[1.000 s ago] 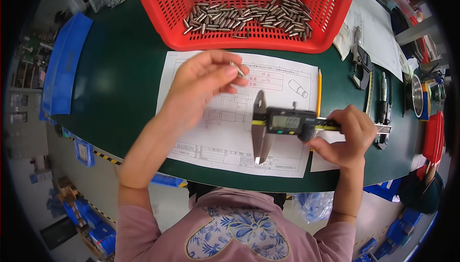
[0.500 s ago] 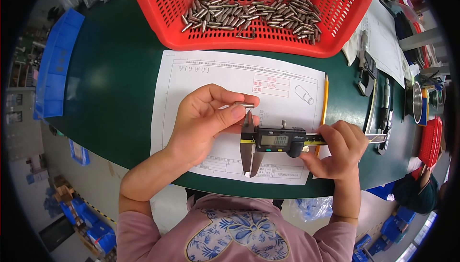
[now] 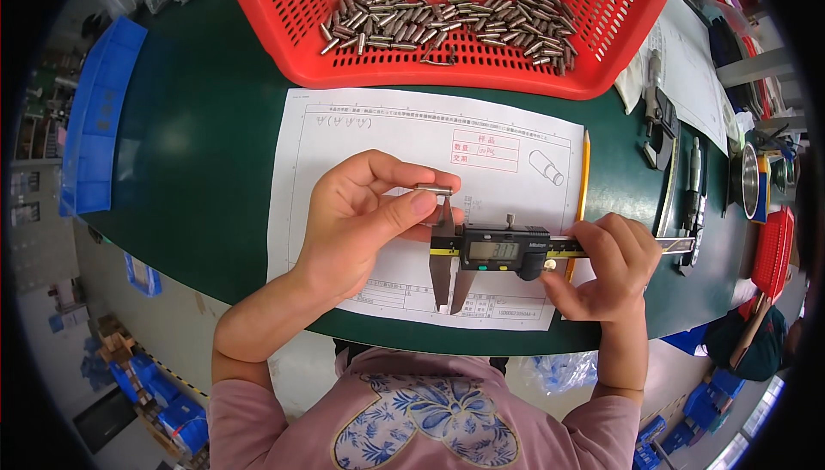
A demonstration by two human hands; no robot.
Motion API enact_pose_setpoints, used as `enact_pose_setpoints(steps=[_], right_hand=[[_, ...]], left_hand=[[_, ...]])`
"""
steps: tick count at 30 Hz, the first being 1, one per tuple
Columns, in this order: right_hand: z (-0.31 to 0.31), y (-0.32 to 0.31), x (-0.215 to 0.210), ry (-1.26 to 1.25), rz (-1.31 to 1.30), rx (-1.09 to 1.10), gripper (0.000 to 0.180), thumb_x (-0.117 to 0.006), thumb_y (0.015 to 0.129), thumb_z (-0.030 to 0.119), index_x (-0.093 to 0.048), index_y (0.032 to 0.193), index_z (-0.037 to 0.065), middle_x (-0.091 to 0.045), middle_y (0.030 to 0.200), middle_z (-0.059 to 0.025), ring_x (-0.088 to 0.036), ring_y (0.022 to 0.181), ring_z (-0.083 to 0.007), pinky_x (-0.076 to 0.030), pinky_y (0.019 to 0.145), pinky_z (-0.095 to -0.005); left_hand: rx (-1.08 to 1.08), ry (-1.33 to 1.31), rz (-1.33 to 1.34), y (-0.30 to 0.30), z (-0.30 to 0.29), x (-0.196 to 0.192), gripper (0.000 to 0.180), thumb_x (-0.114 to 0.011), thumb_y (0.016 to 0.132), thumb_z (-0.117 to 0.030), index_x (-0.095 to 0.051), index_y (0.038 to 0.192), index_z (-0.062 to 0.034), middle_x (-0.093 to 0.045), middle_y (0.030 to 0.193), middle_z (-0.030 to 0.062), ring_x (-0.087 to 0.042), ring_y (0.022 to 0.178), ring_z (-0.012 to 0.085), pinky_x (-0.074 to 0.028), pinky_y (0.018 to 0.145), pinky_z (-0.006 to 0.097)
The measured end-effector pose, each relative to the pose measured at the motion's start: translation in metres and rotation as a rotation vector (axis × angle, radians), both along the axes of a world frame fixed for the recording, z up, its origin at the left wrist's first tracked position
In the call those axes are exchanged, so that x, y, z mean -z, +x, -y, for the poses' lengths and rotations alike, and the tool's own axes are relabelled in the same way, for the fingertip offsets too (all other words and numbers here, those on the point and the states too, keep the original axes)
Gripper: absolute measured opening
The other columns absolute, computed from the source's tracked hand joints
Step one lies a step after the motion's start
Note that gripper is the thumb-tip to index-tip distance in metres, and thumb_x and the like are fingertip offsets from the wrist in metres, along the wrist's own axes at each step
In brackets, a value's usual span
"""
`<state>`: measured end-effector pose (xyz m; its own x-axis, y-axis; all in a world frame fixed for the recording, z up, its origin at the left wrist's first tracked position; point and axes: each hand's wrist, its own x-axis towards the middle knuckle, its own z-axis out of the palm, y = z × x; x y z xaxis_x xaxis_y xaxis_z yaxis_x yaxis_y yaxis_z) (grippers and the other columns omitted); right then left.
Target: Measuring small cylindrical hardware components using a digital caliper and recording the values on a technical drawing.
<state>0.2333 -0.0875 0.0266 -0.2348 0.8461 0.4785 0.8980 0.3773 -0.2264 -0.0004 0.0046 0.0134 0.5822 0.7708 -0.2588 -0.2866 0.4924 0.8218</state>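
Between the thumb and fingers of my left hand (image 3: 348, 225) is a small silvery metal pin (image 3: 436, 188). Its free end lies at the small upper tips of a black digital caliper (image 3: 505, 251); whether they touch it I cannot tell. Some left fingers are hidden behind the caliper jaw. My right hand (image 3: 612, 268) is closed around the caliper's beam, thumb by the slider. The long lower jaws stand slightly apart, pointing toward me. Underneath lies a white drawing sheet (image 3: 344, 156) with a red stamped box and a sketch of a stepped pin.
A red perforated basket (image 3: 296, 62) holding many metal pins (image 3: 400, 25) stands beyond the sheet. A yellow pencil (image 3: 585, 176) lies along the sheet's right edge. Micrometers (image 3: 660, 126) and a metal bowl (image 3: 748, 182) are farther right. A blue bin (image 3: 103, 118) sits left on the green table (image 3: 193, 152).
The caliper's jaws have parted slightly, and the reading on its display is different. Both hands keep nearly the same place and grip.
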Motion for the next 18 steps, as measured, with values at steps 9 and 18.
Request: enact_pose_setpoints(steps=[9, 18], right_hand=[[-0.0006, 0.0003, -0.0004, -0.002, -0.020, -0.005, 0.036, -0.071, 0.061, 0.035, -0.055, 0.072, 0.005, -0.042, 0.054, -0.0027, -0.043, 0.042, -0.0185, -0.031, 0.039, -0.0292], [-0.0001, 0.0011, 0.0011, -0.014, -0.031, -0.016, 0.036, -0.071, 0.060, 0.035, -0.055, 0.073, 0.005, -0.044, 0.055, -0.0027, -0.044, 0.043, -0.0190, -0.033, 0.040, -0.0294]], left_hand=[[-0.028, 0.085, -0.046, 0.0000, 0.0014, -0.0033, 0.016, -0.057, 0.082, -0.004, -0.051, 0.097, -0.0043, -0.060, 0.102, 0.0162, -0.064, 0.082, 0.0250, -0.053, 0.063, 0.026], [-0.011, 0.096, -0.063, 0.0003, 0.0016, -0.0028, 0.016, -0.057, 0.083, -0.004, -0.051, 0.097, -0.0039, -0.060, 0.100, 0.0160, -0.065, 0.080, 0.0246, -0.052, 0.061, 0.024]])
